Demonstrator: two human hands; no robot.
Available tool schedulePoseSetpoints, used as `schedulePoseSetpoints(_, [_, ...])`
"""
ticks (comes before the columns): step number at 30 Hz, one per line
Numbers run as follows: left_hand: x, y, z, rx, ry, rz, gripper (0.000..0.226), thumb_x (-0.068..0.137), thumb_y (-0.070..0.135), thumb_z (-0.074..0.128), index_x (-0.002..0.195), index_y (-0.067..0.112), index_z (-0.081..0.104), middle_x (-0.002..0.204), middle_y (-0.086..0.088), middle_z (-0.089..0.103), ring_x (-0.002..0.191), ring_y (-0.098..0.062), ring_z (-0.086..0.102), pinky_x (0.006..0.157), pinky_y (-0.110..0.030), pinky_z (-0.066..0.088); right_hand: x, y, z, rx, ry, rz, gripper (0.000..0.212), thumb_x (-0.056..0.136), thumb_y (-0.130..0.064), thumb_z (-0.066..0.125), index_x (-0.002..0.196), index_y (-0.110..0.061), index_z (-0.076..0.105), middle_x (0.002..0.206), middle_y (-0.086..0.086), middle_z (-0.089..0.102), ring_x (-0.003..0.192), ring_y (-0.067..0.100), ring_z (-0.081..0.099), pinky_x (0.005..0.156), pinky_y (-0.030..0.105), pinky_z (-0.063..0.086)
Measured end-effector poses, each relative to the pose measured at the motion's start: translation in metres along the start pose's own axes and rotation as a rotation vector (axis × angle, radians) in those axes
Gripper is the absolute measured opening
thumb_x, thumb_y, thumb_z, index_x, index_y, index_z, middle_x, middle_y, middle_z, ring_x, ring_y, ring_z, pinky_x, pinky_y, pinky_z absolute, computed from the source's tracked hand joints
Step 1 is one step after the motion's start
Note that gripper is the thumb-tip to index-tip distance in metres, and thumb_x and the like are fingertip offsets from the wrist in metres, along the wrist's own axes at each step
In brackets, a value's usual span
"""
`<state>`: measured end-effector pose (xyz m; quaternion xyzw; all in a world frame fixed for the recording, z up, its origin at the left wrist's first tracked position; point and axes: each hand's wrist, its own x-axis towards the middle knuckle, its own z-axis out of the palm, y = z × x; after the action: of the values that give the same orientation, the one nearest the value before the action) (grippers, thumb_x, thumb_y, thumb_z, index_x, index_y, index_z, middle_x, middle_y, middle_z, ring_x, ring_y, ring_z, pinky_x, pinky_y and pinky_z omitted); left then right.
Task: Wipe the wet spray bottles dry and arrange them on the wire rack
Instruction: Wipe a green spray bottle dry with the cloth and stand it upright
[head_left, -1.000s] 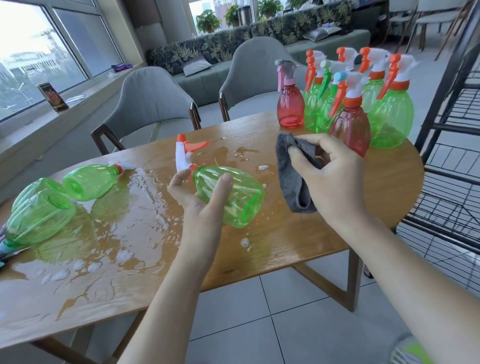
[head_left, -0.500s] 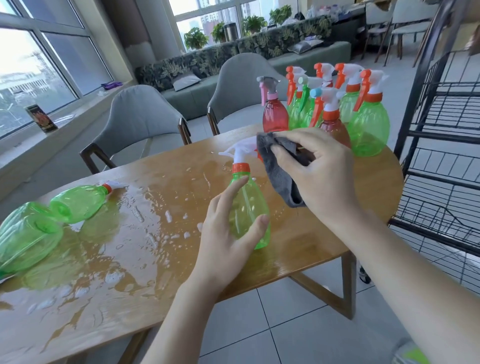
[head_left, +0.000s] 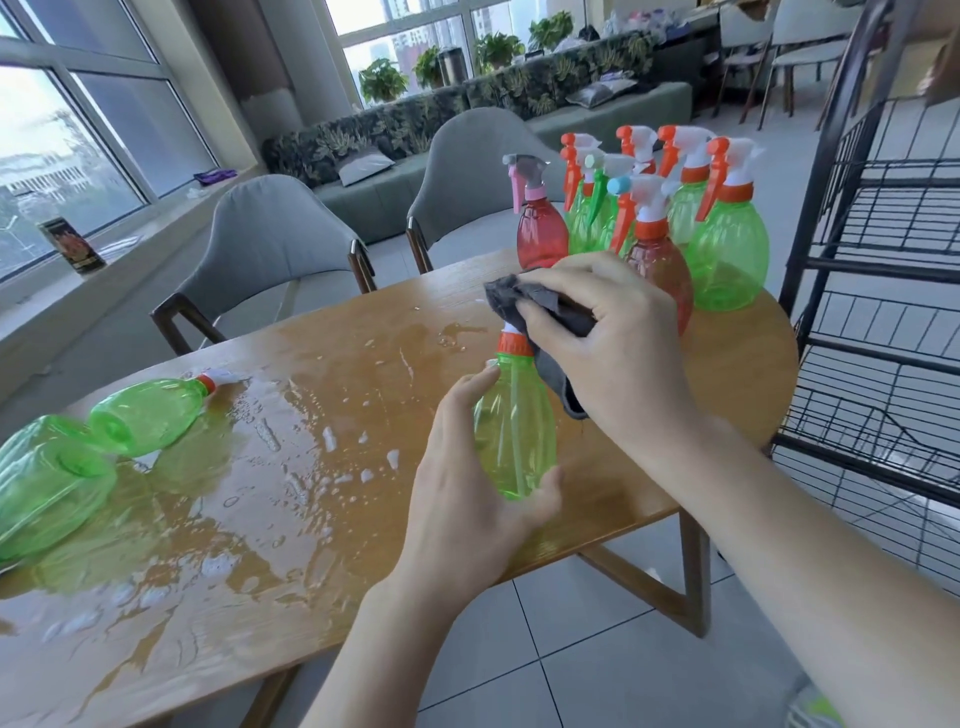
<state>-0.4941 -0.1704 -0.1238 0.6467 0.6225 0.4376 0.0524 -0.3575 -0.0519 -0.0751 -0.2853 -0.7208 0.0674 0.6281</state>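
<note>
Two hands, translucent green bottle, soft grey cloth, glossy wet table

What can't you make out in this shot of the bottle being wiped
- Head view: the held green bottle has its spray head hidden by the gray cloth and right hand.
- Its near side is covered by the left hand.
- Bottle at far left: cut off by the edge.
- Wire rack: cut off at right.
</note>
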Motion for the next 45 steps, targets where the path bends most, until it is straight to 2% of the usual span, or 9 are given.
schedulePoseSetpoints(7, [-0.003, -0.003, 0.000, -0.061, 0.034, -0.028, 0.090, 0.076, 0.027, 0.092, 0.144, 0.049, 0.037, 0.147, 0.014, 0.057, 0.136, -0.009, 0.057, 0.114, -0.041, 0.049, 0.002, 0.015, -0.006, -0.054, -0.044, -0.008, 0.018, 0.094, -0.009, 0.072, 0.110, -0.003, 0.076, 0.104, 0.009, 0.068, 0.094, 0.014, 0.062, 0.086, 0.009, 0.044])
schedulePoseSetpoints(12, [-0.004, -0.002, -0.001, -0.044, 0.029, -0.041, 0.094, 0.074, 0.030, 0.093, 0.134, 0.069, 0.032, 0.145, 0.020, 0.056, 0.134, -0.005, 0.057, 0.110, -0.025, 0.046, -0.002, 0.028, -0.010, -0.137, 0.021, 0.081, 0.016, 0.096, -0.009, 0.068, 0.110, -0.004, 0.075, 0.102, 0.009, 0.066, 0.093, 0.018, 0.061, 0.084, 0.007, 0.040])
schedulePoseSetpoints(17, [-0.002, -0.007, -0.003, -0.119, 0.061, -0.113, 0.085, 0.074, 0.023, 0.094, 0.138, 0.044, 0.042, 0.128, 0.024, 0.061, 0.117, 0.010, 0.056, 0.092, -0.005, 0.040, -0.025, 0.026, -0.001, -0.142, -0.074, 0.024, 0.019, 0.091, -0.005, 0.075, 0.109, -0.001, 0.076, 0.101, 0.013, 0.068, 0.089, 0.020, 0.062, 0.082, 0.014, 0.044])
schedulePoseSetpoints(24, [-0.002, -0.009, -0.007, -0.119, 0.046, -0.112, 0.085, 0.074, 0.023, 0.095, 0.139, 0.041, 0.043, 0.129, 0.020, 0.063, 0.119, 0.005, 0.058, 0.092, -0.004, 0.039, -0.023, 0.020, 0.001, -0.132, -0.047, 0.002, 0.021, 0.092, -0.004, 0.074, 0.112, 0.000, 0.075, 0.102, 0.013, 0.067, 0.091, 0.012, 0.056, 0.085, 0.002, 0.037])
schedulePoseSetpoints(28, [-0.002, -0.009, -0.007, -0.157, 0.090, -0.147, 0.083, 0.074, 0.024, 0.095, 0.134, 0.047, 0.043, 0.125, 0.027, 0.061, 0.116, 0.009, 0.057, 0.091, -0.004, 0.039, -0.030, 0.019, 0.005, -0.127, -0.099, 0.005, 0.022, 0.087, -0.001, 0.076, 0.109, -0.001, 0.077, 0.101, 0.013, 0.067, 0.087, 0.018, 0.061, 0.080, 0.015, 0.046])
schedulePoseSetpoints(31, [0.000, -0.012, -0.008, -0.203, 0.106, -0.196, 0.081, 0.074, 0.030, 0.095, 0.135, 0.048, 0.045, 0.124, 0.032, 0.062, 0.116, 0.002, 0.061, 0.096, -0.019, 0.046, -0.038, 0.025, 0.002, -0.126, -0.178, 0.048, 0.023, 0.083, 0.002, 0.078, 0.106, -0.003, 0.079, 0.099, 0.012, 0.068, 0.082, 0.021, 0.065, 0.075, 0.021, 0.050])
schedulePoseSetpoints(34, [0.001, -0.017, -0.011, -0.222, 0.090, -0.191, 0.079, 0.078, 0.014, 0.094, 0.136, 0.038, 0.046, 0.115, 0.046, 0.060, 0.107, 0.012, 0.063, 0.087, -0.006, 0.046, -0.037, 0.026, -0.008, -0.099, -0.151, 0.124, 0.020, 0.086, -0.003, 0.078, 0.105, -0.007, 0.080, 0.098, 0.007, 0.072, 0.083, 0.011, 0.064, 0.076, 0.012, 0.049])
schedulePoseSetpoints(40, [-0.003, -0.017, -0.013, -0.174, 0.064, -0.149, 0.086, 0.074, 0.017, 0.095, 0.131, 0.050, 0.041, 0.118, 0.050, 0.055, 0.113, 0.016, 0.056, 0.088, 0.001, 0.037, -0.016, 0.017, -0.008, 0.243, 0.003, 0.509, 0.010, 0.098, -0.025, 0.071, 0.107, -0.027, 0.074, 0.095, -0.018, 0.074, 0.094, 0.000, 0.070, 0.081, 0.026, 0.057])
schedulePoseSetpoints(45, [-0.004, -0.011, -0.014, -0.125, 0.050, -0.122, 0.086, 0.069, 0.035, 0.093, 0.126, 0.063, 0.036, 0.124, 0.051, 0.051, 0.119, 0.015, 0.054, 0.106, -0.028, 0.040, -0.008, 0.016, 0.012, 0.550, 0.023, 0.793, 0.015, 0.100, -0.020, 0.064, 0.092, -0.020, 0.077, 0.089, 0.002, 0.076, 0.090, 0.027, 0.073, 0.081, 0.050, 0.057])
